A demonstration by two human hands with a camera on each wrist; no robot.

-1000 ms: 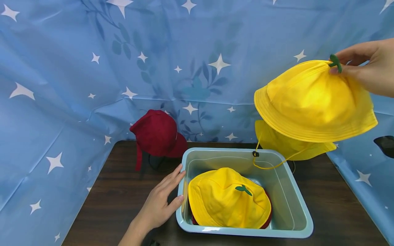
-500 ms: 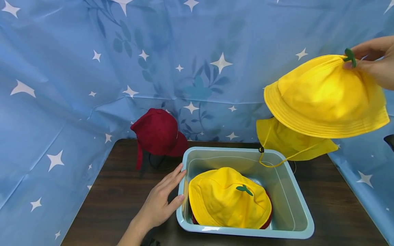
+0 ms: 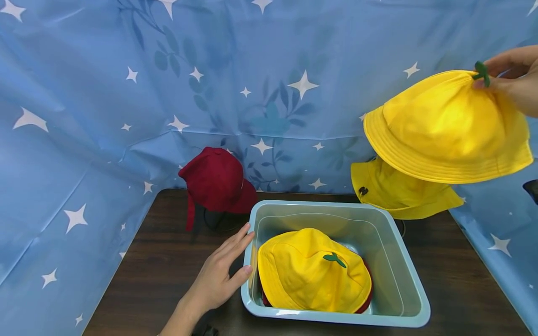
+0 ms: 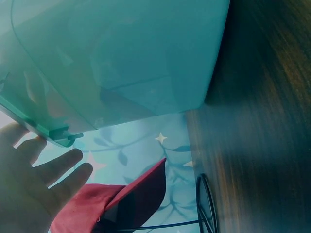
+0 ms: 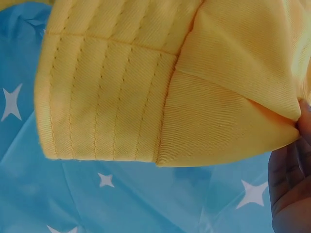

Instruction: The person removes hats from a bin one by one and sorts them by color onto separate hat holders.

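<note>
My right hand (image 3: pixel 514 81) pinches the crown of a yellow bucket hat (image 3: pixel 445 126) beside its green sprout, holding it in the air at the right. The right wrist view shows its stitched brim (image 5: pixel 107 87) close up. Partly hidden below hangs another yellow hat (image 3: pixel 403 196) behind the bin, with a black cord toggle (image 3: pixel 363 191) showing against it. My left hand (image 3: pixel 220 270) has extended fingers resting at the left rim of the light blue bin (image 3: pixel 332 203). Inside that bin lies a yellow hat with a green sprout (image 3: pixel 311 275), dark red fabric showing beneath it.
A dark red cap (image 3: pixel 214 179) perches on a black wire stand (image 4: pixel 201 204) behind the bin's left side. The dark wooden table (image 3: pixel 155 261) meets a blue star-patterned curtain (image 3: pixel 260 70) at the back and sides. A black object (image 3: pixel 531 190) shows at the right edge.
My right hand has carried the hat a little right and upward. The yellow cord with its black toggle no longer dangles over the bin's back corner. The left hand has stayed at the rim.
</note>
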